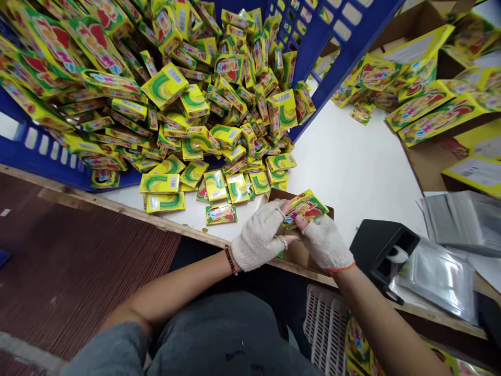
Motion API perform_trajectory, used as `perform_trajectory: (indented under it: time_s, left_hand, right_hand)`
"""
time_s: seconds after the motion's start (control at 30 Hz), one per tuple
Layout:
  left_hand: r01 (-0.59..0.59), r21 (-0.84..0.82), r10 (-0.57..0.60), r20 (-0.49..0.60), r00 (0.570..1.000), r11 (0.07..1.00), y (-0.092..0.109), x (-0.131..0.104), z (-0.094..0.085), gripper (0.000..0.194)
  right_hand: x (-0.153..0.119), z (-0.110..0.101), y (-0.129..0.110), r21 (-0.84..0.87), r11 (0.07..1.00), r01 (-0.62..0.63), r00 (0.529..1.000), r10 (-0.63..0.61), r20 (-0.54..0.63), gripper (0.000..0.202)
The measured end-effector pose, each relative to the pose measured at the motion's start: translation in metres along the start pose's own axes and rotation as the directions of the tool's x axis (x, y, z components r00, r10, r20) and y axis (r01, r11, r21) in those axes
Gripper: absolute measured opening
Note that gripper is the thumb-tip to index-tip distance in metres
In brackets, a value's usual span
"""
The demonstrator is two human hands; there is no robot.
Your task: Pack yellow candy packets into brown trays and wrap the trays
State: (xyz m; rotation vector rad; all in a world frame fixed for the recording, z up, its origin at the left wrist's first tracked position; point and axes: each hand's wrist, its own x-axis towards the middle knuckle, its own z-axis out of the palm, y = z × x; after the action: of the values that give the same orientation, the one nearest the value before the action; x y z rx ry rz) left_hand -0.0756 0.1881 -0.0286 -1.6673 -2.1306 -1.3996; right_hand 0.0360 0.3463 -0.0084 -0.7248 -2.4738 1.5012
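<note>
Both hands wear white fingerless gloves and meet over a small open cardboard box [296, 251] at the table's front edge. Between them are small yellow and green boxes [307, 208] with a watermelon print. My left hand [261, 235] has its fingers and thumb closed at their left side. My right hand [324, 241] grips them from the lower right, thumb on the printed face. Just left of my left hand, a similar box [221, 214] lies on the white table, with more yellow boxes [162, 183] behind it.
A tilted blue crate [332, 68] spills a large heap of small boxes [230, 94] across the back left. To the right are a black tape dispenser [381, 256], clear plastic sheets [442, 277] and cartons of larger packs [438, 115]. A white basket [326, 324] sits below the table edge.
</note>
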Motion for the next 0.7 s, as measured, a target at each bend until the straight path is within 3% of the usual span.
perform_trajectory:
  time_s: [0.07,0.13,0.27,0.37,0.47,0.6,0.7]
  left_hand:
    - [0.029,0.045,-0.032,0.071,0.997,0.999,-0.012,-0.009,-0.019,0.050]
    - [0.097,0.162,-0.123,0.164,0.979,0.982,-0.030,-0.019,-0.044,0.027]
    - [0.156,0.445,-0.335,0.359,0.871,0.882,-0.067,-0.036,-0.083,0.018]
    - [0.145,0.529,-0.394,0.396,0.829,0.836,-0.080,-0.044,-0.087,0.030]
    - [0.196,0.514,-0.427,0.382,0.820,0.835,-0.081,-0.049,-0.081,0.034]
    - [0.322,0.336,-0.422,0.286,0.861,0.885,-0.071,-0.049,-0.079,0.042]
    - [0.388,0.192,-0.421,0.179,0.889,0.901,-0.055,-0.041,-0.081,0.051]
  right_hand:
    - [0.007,-0.005,0.003,-0.036,0.999,-0.003,1.000,0.003,0.006,0.040]
    - [0.021,-0.011,0.010,-0.138,0.990,0.018,0.992,0.000,0.128,0.039]
    - [0.054,-0.003,0.027,-0.413,0.905,0.105,0.930,0.058,0.364,0.036]
    - [0.070,0.021,0.032,-0.507,0.851,0.136,0.880,0.131,0.456,0.035]
    - [0.070,0.042,0.027,-0.601,0.794,0.091,0.911,0.176,0.372,0.030]
    - [0.061,0.047,0.021,-0.711,0.685,0.160,0.944,0.103,0.312,0.025]
    - [0.059,0.040,0.019,-0.601,0.784,0.152,0.941,0.070,0.330,0.023]
